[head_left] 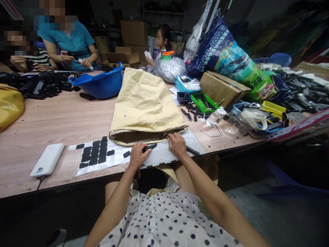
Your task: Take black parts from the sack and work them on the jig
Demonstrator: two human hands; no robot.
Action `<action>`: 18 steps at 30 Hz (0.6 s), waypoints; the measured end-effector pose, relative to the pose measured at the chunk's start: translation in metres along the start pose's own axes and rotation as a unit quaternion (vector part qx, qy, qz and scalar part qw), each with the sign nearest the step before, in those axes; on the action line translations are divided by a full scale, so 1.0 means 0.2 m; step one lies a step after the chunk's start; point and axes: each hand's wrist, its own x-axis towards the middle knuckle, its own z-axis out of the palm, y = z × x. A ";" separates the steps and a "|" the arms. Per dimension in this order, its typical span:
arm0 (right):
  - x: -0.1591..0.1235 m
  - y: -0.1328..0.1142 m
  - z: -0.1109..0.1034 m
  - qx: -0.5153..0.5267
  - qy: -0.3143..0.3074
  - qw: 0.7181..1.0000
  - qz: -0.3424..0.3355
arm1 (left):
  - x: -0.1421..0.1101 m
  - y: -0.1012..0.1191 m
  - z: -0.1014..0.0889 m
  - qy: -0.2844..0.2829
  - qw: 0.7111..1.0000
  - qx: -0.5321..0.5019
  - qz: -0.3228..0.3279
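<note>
Slim black piece (150, 148): grasped in left hand (138, 155), over grey board (159, 156) at near edge of table (97, 115); long axis slanted, free end pointed right and slightly away. Black handle (193, 150): seen slanting rightward from right hand (177, 144); whether gripped, cannot be told.

Counter (95, 113): sack (147, 99) at centre; basin (100, 82) behind it, upper left; power bank (48, 159), lower left; carton (222, 87), upper right.
</note>
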 end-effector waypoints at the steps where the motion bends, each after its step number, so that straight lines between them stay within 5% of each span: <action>1: 0.00 0.00 0.00 0.001 0.002 1.000 -0.002 | 0.00 0.01 -0.01 0.002 1.000 -0.007 0.003; 6: 0.00 -0.01 0.01 0.002 0.005 1.000 -0.005 | -0.13 0.11 -0.07 -0.006 0.997 -0.068 0.038; 10: 0.00 -0.02 0.01 -0.003 0.010 1.000 -0.001 | -0.38 0.20 -0.06 -0.109 0.985 -0.116 0.060; 14: 0.00 -0.03 0.00 -0.011 0.004 1.000 -0.002 | -0.54 0.18 0.02 -0.198 0.978 -0.057 -0.010; 18: 0.01 -0.05 -0.02 -0.011 -0.004 1.000 0.003 | -0.54 0.14 0.07 -0.263 0.959 0.042 -0.101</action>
